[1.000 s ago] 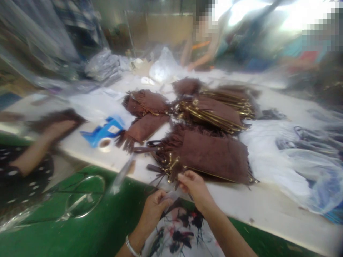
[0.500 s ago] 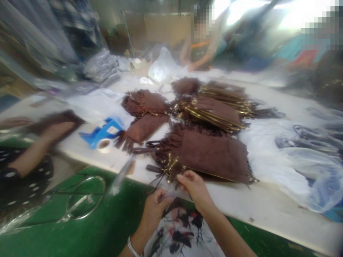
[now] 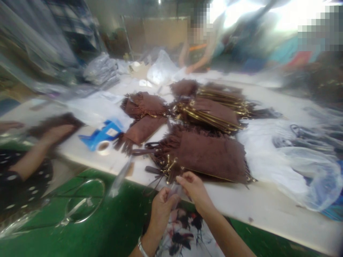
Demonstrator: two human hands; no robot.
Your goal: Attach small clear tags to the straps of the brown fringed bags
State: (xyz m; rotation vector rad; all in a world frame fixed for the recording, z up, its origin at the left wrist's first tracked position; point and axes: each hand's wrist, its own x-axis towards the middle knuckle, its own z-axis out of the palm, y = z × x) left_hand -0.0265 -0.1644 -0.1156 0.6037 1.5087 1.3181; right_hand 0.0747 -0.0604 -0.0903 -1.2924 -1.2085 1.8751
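My left hand (image 3: 163, 206) and my right hand (image 3: 193, 187) meet at the near edge of the white table (image 3: 268, 210), fingers pinched on a small clear plastic piece (image 3: 174, 190) between them. Just beyond them lies a brown fringed suede bag (image 3: 206, 155) with gold hardware and dark straps at its left end. More brown fringed bags (image 3: 146, 116) and a stack with gold trim (image 3: 214, 110) lie further back. My left wrist wears a silver bangle.
A blue tape dispenser (image 3: 103, 134) with a tape roll sits left of the bags. A person's arm (image 3: 40, 146) in a dotted sleeve rests at the left. Clear plastic bags (image 3: 302, 167) pile at the right. Other people work at the far end. Green floor (image 3: 80, 221) lies below.
My left hand has risen closer to my right hand, and the view has shifted slightly; the bags have not moved.
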